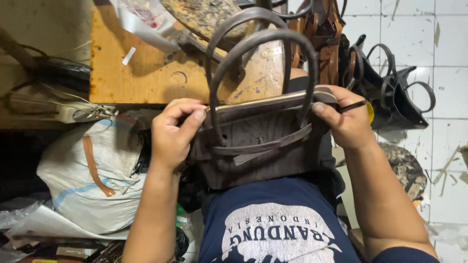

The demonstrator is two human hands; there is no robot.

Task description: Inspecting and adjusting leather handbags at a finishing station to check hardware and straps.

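Observation:
A dark brown leather handbag (258,146) with two arched handles and a gold zipper along its top rests against my lap. My left hand (173,131) grips the bag's left top corner, thumb pressed by the zipper end. My right hand (348,122) grips the right top corner and also holds a thin black tool with a yellow end (363,107) between its fingers. A strap runs across the bag's front.
A stained wooden workboard (146,68) lies beyond the bag, with a plastic sheet on it. Several black and brown bags (390,92) stand on the white tiled floor at right. A white sack (87,175) sits at left.

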